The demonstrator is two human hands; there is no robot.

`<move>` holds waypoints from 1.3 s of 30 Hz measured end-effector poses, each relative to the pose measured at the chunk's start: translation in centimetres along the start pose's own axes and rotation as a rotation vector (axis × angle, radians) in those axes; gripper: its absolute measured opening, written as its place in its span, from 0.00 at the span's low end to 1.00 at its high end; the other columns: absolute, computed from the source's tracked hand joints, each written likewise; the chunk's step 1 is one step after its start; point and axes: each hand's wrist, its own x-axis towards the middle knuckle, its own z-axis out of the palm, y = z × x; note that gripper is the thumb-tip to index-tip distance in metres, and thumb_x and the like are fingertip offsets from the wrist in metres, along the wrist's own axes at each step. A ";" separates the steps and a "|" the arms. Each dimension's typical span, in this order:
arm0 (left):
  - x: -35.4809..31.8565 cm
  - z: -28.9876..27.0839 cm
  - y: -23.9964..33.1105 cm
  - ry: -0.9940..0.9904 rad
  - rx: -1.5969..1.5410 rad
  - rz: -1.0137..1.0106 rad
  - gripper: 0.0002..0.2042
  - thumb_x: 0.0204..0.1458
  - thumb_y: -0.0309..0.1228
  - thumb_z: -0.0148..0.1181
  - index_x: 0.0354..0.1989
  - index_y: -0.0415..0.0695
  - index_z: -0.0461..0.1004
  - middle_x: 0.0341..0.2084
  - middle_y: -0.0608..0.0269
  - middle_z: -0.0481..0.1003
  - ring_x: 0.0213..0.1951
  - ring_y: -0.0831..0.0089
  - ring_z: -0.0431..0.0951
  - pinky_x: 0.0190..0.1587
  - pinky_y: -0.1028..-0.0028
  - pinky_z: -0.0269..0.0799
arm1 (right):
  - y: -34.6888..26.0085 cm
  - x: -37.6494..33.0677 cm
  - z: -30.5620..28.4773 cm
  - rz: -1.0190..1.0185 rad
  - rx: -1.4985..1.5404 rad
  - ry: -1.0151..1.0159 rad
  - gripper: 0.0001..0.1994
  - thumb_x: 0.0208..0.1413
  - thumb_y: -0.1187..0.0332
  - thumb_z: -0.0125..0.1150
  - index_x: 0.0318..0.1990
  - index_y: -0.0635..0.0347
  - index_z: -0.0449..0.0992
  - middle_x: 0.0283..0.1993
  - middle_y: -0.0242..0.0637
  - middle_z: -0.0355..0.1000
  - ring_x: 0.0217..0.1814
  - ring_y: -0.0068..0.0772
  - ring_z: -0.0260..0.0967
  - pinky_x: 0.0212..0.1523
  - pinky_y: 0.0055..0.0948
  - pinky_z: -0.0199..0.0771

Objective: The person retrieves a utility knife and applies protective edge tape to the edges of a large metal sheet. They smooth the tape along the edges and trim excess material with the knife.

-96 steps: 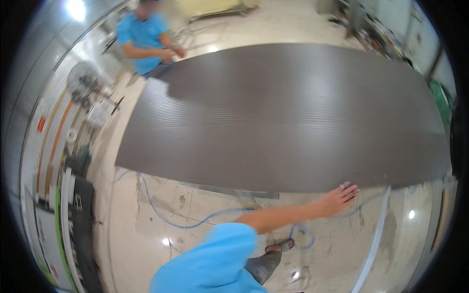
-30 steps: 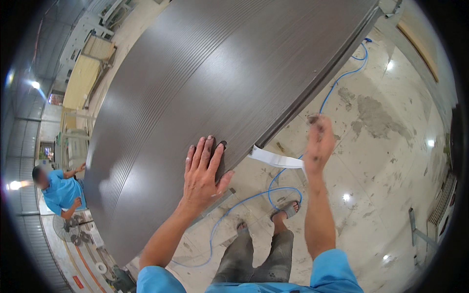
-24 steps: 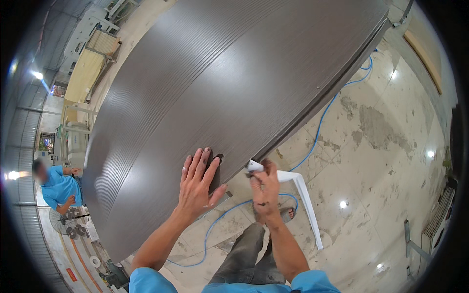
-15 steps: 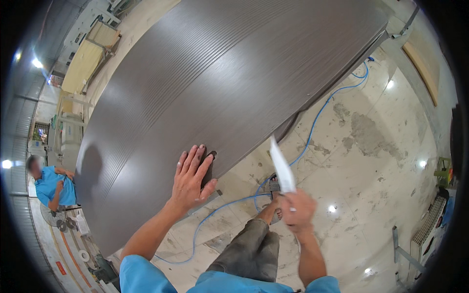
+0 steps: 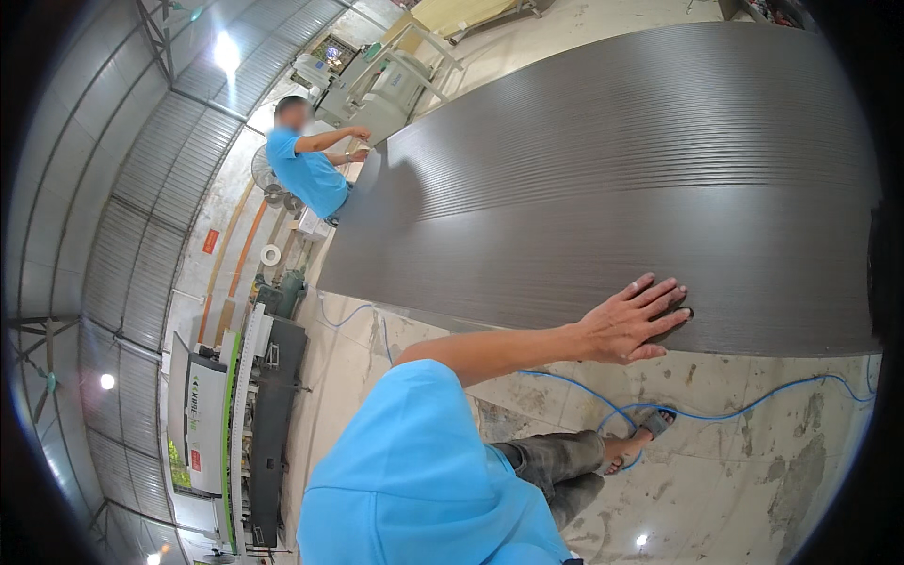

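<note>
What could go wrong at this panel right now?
The left hand lies flat at the near edge of the dark ribbed panel, so it could be pinched if the co-worker at the far end shifts it. The blue hose loops by the sandalled foot: a possible trip.

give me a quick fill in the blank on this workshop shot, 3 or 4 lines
1. The left hand lies flat on the near edge of a large dark ribbed ____.
2. A thin ____ hose runs across the concrete floor by the person's sandalled foot.
3. At the far end of the panel stands a co-worker in a ____ shirt.
4. The person's right hand is ____ of the picture.

Missing words: panel; blue; blue; out
</note>
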 end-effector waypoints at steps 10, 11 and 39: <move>0.1 -0.1 -0.8 -0.139 -0.079 -0.057 0.32 0.60 0.51 0.48 0.71 0.50 0.57 0.73 0.50 0.49 0.75 0.51 0.44 0.74 0.48 0.38 | -7.2 10.7 11.3 0.209 0.220 -0.018 0.22 0.59 0.69 0.48 0.61 0.61 0.73 0.58 0.43 0.75 0.46 0.37 0.76 0.41 0.31 0.75; -0.1 0.1 -1.1 -0.093 -0.075 -0.042 0.34 0.59 0.50 0.49 0.71 0.47 0.57 0.73 0.48 0.49 0.74 0.47 0.46 0.73 0.46 0.39 | -8.1 10.5 11.8 0.223 0.160 0.008 0.22 0.57 0.73 0.50 0.59 0.60 0.75 0.57 0.42 0.76 0.43 0.38 0.77 0.38 0.30 0.75; 2.1 -0.2 -0.2 0.025 -0.022 -0.025 0.32 0.64 0.47 0.37 0.68 0.32 0.58 0.65 0.31 0.60 0.67 0.32 0.57 0.68 0.38 0.49 | 9.2 20.8 10.4 0.427 0.031 0.395 0.17 0.52 0.75 0.57 0.48 0.49 0.81 0.34 0.32 0.80 0.23 0.34 0.66 0.25 0.30 0.63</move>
